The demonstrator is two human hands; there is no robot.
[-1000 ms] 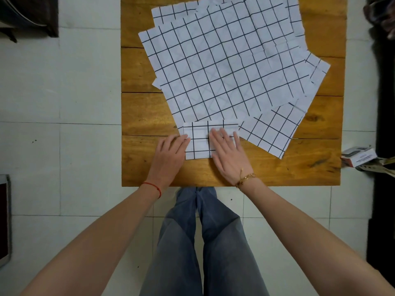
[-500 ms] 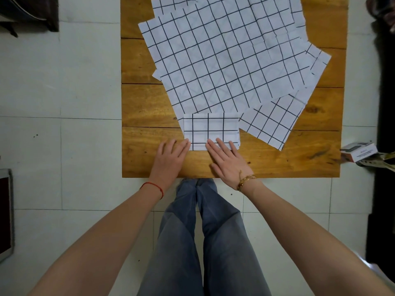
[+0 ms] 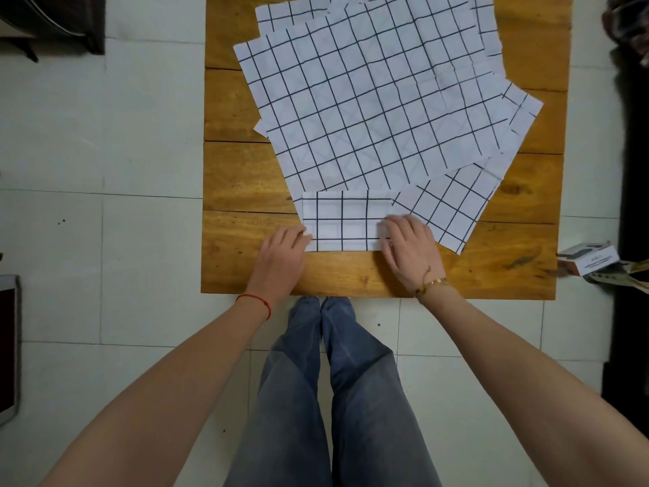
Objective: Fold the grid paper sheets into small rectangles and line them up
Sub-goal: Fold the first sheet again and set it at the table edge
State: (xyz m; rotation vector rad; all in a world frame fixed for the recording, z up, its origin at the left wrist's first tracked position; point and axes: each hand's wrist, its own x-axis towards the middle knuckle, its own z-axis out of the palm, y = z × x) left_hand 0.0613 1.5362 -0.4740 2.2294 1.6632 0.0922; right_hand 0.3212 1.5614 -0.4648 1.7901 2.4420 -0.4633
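Note:
A folded grid paper rectangle (image 3: 346, 221) lies on the wooden table (image 3: 246, 177), near its front edge. My left hand (image 3: 282, 254) sits at the rectangle's lower left corner, fingers curled onto that end. My right hand (image 3: 409, 249) is at the right end, fingers curled over the edge with the thumb at the bottom edge. Behind the rectangle, several unfolded grid paper sheets (image 3: 368, 100) lie fanned in an overlapping stack that reaches the table's far edge. One sheet (image 3: 446, 209) pokes out of the stack on the right.
Bare wood shows along the table's left side and front right corner. A small box (image 3: 586, 258) lies on the tiled floor (image 3: 105, 240) just off the right edge. My legs in jeans (image 3: 333, 381) stand below the front edge.
Both hands slid off the middle of the folded rectangle toward me, then moved apart to its two ends. Their fingers went from flat to curled on the edges.

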